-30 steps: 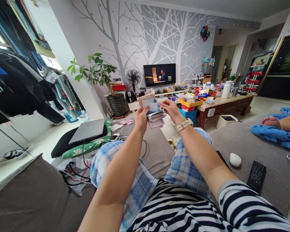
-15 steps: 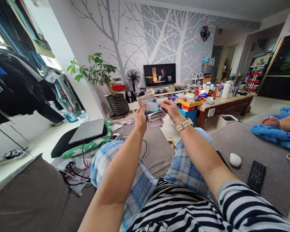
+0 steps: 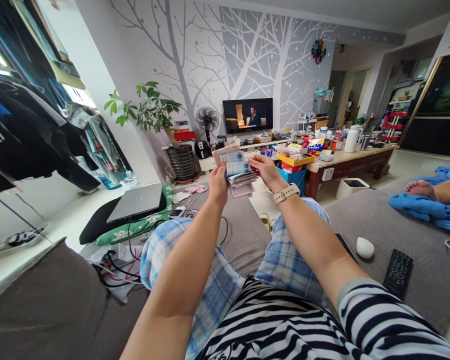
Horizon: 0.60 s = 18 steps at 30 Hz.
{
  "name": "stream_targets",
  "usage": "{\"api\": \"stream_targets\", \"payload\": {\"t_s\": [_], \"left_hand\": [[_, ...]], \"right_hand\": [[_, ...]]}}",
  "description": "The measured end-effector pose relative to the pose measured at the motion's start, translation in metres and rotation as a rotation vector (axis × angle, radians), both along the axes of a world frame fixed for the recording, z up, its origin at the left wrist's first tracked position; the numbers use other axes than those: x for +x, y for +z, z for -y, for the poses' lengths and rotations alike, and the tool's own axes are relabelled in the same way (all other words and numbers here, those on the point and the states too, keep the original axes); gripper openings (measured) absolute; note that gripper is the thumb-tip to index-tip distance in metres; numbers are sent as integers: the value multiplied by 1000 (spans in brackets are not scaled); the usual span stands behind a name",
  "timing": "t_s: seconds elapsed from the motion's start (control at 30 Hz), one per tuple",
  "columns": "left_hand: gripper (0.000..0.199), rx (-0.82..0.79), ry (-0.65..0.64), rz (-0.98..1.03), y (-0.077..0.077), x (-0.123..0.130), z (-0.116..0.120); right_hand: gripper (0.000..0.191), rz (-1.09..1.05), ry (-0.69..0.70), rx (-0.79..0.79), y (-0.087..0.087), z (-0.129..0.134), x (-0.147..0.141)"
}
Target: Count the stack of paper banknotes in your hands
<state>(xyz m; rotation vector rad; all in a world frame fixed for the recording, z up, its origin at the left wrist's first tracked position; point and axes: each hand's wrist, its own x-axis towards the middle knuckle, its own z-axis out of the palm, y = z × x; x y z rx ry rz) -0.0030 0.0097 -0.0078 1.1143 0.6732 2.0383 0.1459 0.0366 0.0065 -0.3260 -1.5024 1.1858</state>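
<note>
Fanned out in front of me is a stack of banknotes (image 3: 237, 168), some pale blue, others pinkish. My left hand (image 3: 219, 181) is closed around the left end of the stack, thumb on top. At the right edge, my right hand (image 3: 265, 169) pinches the corner of a blue note between thumb and fingers. Its wrist bears a beige-strapped watch (image 3: 286, 193). More notes stick out below and above in the bundle, and their lower layers are partly hidden.
A grey laptop (image 3: 136, 202) rests on a green cushion (image 3: 167, 200) at left, with cables nearby. On the sofa at right lie a white mouse (image 3: 365, 248), a black remote (image 3: 398, 273) and another person's bare foot (image 3: 420, 189). A cluttered table (image 3: 345, 159) stands ahead.
Both hands stay nearly in place. The upper blue notes have shifted slightly, with more of one behind the front note now showing.
</note>
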Motion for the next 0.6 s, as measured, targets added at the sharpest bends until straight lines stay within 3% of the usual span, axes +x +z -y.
{"api": "stream_targets", "payload": {"t_s": [0.6], "left_hand": [[22,-5,20,-31,-1,-1,1]], "right_hand": [[31,1,5,3,-1,-1,0]]}}
